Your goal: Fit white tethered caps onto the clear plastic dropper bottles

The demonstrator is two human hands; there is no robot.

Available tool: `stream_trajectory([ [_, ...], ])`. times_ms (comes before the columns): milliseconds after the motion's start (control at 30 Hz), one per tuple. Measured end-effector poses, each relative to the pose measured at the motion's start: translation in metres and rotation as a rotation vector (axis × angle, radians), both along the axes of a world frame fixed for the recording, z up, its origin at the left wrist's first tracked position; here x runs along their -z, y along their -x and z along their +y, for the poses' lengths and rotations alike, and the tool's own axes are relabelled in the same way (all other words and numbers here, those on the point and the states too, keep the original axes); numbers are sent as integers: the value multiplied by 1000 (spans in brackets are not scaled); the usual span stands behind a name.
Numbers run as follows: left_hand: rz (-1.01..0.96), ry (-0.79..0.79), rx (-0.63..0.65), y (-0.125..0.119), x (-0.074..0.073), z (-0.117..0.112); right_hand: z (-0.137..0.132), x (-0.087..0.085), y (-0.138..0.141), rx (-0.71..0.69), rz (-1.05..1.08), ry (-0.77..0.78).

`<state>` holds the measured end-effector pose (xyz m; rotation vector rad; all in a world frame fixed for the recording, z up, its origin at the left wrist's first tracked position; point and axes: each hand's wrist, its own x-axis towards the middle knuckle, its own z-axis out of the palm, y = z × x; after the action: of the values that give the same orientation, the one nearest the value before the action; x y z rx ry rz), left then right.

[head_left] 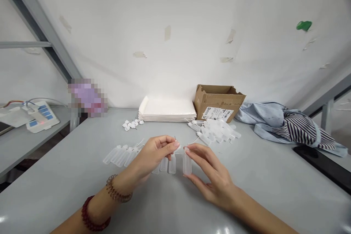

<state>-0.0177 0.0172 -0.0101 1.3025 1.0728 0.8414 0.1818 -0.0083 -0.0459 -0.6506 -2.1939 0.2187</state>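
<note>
My left hand (161, 150) pinches a small item between thumb and fingertips. A thin dark pin (175, 138) sticks up from that pinch; the rest of the item is mostly hidden. My right hand (210, 168) holds a translucent flat plastic bottle (187, 164) upright, fingers at its top and thumb near its bottom. Both hands are close together, apart by a small gap. Beneath and beside my left hand lies a row of similar bottles (120, 156), some partly covered by the hand. More bottles (172, 164) lie between the hands.
Farther back is a heap of bottles (219, 131) before a cardboard box (219, 98). Small white caps (131, 125) lie near a stack of white padded envelopes (167, 109). Cloth (298, 128) and a black phone-like object (323, 166) are at right, a device (44, 117) at left.
</note>
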Motion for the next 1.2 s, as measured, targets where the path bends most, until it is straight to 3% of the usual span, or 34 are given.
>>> stream_trajectory([
  [167, -104, 65, 71, -4, 3, -3, -4, -1, 0, -49, 3, 24],
  [400, 94, -2, 107, -2, -3, -3, -3, 0, 1, -75, -83, 40],
  [633, 138, 37, 51, 3, -4, 0, -3, -1, 3, 119, -130, -211],
  [867, 177, 21, 62, 4, -3, 1, -1, -2, 5, 92, -223, -376],
  [1200, 185, 21, 27, 4, -4, -2, 1, 1, 3, 196, -213, -409],
])
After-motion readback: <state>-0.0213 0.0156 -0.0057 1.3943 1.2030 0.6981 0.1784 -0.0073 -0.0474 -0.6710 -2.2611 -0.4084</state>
